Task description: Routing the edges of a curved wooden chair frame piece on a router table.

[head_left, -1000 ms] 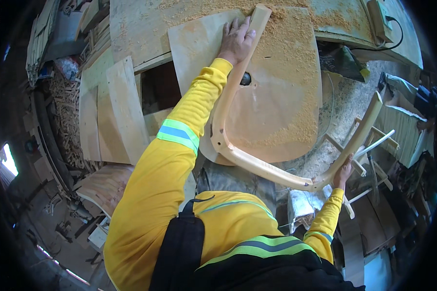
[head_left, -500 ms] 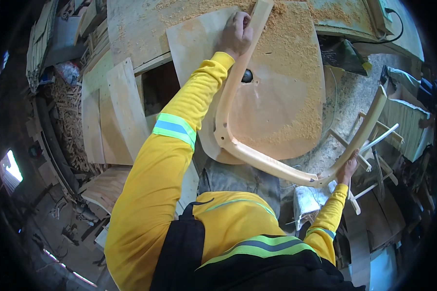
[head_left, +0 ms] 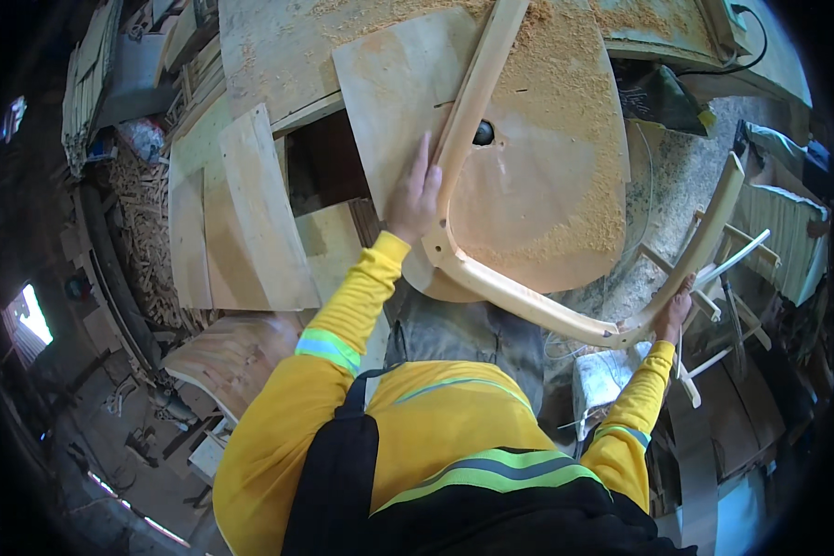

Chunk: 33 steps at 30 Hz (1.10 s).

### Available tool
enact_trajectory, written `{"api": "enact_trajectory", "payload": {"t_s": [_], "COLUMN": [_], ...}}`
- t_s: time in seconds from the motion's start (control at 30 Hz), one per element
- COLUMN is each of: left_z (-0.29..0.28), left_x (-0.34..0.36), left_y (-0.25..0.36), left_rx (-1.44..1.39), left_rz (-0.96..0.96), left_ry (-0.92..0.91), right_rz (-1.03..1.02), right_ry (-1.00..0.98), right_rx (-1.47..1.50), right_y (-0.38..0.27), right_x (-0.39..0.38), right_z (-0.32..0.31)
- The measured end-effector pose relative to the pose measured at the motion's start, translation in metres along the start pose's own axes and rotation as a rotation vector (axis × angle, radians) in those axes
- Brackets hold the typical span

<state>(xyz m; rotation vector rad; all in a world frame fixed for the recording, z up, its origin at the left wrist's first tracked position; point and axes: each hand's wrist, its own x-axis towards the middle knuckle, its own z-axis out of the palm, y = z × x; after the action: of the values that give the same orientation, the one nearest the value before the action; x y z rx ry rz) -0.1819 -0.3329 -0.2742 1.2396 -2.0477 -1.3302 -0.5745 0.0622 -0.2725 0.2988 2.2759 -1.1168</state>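
A pale U-shaped wooden frame (head_left: 524,295) with dark holes at its bends lies partly over a rounded plywood board (head_left: 551,208). My left hand (head_left: 415,196) is against the outer side of the frame's left arm, above the left bend, fingers stretched out and apart. Near the right bend, my right hand (head_left: 675,311) is closed around the frame, whose right arm reaches out past the board. A dark round knob-like part (head_left: 484,132) sits in a hole in the board, just right of the frame's left arm.
Sawdust (head_left: 579,120) covers much of the board. Loose plywood panels (head_left: 259,208) and a pile of wood scraps (head_left: 144,208) are on the left. To the right are slender wooden pieces (head_left: 737,255) and a stack of sheets (head_left: 778,236). A black cable (head_left: 760,56) hangs at the far right.
My left hand has slid down the frame's left arm toward the bend, and its curled fingers have straightened. My right hand keeps its hold, and the view has shifted slightly.
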Motion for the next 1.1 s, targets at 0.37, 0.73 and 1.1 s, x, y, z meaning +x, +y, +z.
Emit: {"api": "enact_trajectory", "payload": {"t_s": [0.37,0.73,1.1], "left_z": [0.006,0.01,0.016], "left_x": [-0.004,0.012,0.037], "left_y": [-0.015,-0.02,-0.029], "left_rx": [0.2,0.198,0.162], "left_rz": [0.111,0.146,0.184], "left_ry": [-0.031,-0.024,-0.018], "right_rz": [-0.001,-0.002,-0.139], "right_ry": [-0.055,-0.042,-0.1], "right_rx": [0.079,0.022,-0.008], "right_y": [0.006,-0.007,-0.005], "right_x": [0.009,-0.002,0.01], "right_z": [0.0,0.004,0.0]}}
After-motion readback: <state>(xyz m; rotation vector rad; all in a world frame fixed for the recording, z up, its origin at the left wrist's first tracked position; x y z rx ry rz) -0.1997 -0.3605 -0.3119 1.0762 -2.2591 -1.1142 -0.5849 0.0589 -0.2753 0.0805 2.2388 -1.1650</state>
